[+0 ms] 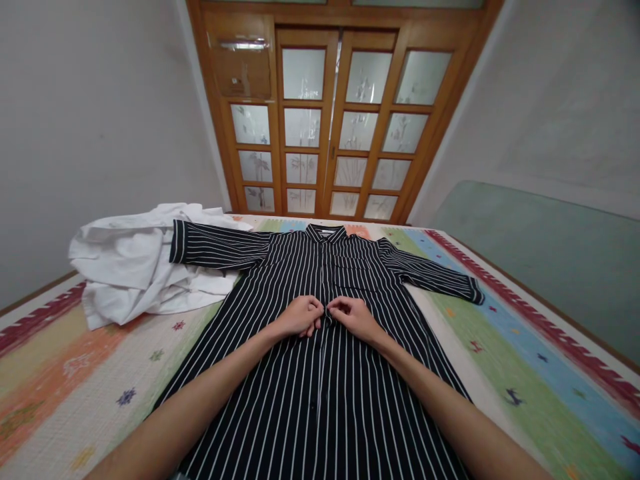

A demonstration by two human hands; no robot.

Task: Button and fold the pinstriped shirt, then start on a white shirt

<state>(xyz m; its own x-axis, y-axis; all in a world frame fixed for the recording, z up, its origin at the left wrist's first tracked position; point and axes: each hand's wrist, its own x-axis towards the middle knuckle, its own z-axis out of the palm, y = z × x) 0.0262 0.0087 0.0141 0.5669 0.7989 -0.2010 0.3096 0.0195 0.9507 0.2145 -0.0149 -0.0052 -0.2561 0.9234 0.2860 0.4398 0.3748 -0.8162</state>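
Note:
A black shirt (280, 373) with white stripes lies spread face up, its collar at the far end and both sleeves stretched out to the sides. Over the middle of its front placket, my left hand (302, 316) pinches with fingers curled at the left edge. Just across from it, my right hand (356, 317) is pinched too, thumb and forefinger together on the placket's other side. The fingertips nearly meet. Whatever small part of the placket sits between them, such as a button, is hidden.
A crumpled white cloth (130, 260) lies at the left, partly under the shirt's sleeve. Beneath everything is a colourful patterned bedspread (500, 347). Beyond stand wooden doors with glass panes (303, 127). A pale green panel (540, 247) stands along the right wall.

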